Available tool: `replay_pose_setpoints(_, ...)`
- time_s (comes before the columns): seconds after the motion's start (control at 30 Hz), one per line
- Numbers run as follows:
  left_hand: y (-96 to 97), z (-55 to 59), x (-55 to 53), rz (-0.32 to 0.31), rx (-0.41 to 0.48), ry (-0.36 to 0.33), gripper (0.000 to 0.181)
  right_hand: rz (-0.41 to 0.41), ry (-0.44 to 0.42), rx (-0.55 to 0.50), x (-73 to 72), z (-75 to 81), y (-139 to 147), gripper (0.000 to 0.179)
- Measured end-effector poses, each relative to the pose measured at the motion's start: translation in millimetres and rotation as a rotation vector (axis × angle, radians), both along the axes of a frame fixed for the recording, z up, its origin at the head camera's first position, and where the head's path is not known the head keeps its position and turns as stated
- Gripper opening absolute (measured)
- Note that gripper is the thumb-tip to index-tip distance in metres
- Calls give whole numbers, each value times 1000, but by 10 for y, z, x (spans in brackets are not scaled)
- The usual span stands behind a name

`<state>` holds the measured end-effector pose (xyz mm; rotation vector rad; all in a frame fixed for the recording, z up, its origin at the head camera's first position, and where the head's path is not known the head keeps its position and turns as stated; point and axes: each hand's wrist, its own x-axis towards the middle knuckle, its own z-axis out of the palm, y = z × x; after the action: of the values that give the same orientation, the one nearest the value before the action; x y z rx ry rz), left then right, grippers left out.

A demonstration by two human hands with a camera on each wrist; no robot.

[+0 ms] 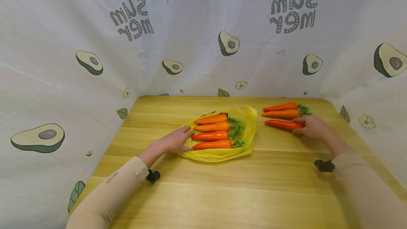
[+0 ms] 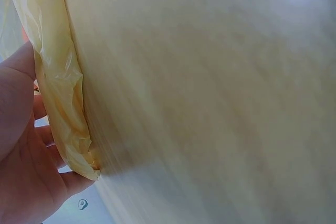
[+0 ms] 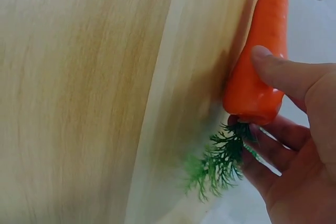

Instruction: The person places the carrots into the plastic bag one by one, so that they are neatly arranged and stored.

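Observation:
In the head view several orange toy carrots [image 1: 210,136] with green leafy tops lie side by side in a yellow plastic bag [image 1: 216,156]. My left hand [image 1: 174,141] rests at the bag's left edge, fingers spread beside the carrot tips. Up close in the left wrist view, the rolled plastic [image 2: 63,93] overlaps the fingers [image 2: 50,153] and hides some tips. At the right, my right hand [image 1: 313,127] holds another toy carrot [image 1: 283,125] near its leafy end. Its thumb presses the thick end of this carrot [image 3: 262,61], and green fronds [image 3: 223,153] hang below.
Two more toy carrots [image 1: 279,106] lie just beyond the right hand, near the far right of the wooden table [image 1: 235,193]. A white curtain [image 1: 197,38] with avocado prints surrounds the table's back and sides. Small black devices [image 1: 324,165] sit at both wrists.

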<state>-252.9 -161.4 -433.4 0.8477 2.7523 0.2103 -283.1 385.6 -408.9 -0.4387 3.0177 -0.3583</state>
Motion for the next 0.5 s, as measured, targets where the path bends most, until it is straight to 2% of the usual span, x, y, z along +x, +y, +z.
replay_pose_setpoints(0.37,-2,-8,-4,2,3,-12,75,-2,-18,-16,65,128,-58,58)
replay_pose_setpoints(0.5,3,-9,-2,4,7,-6,74,26,0,-17,89,198,-110,58)
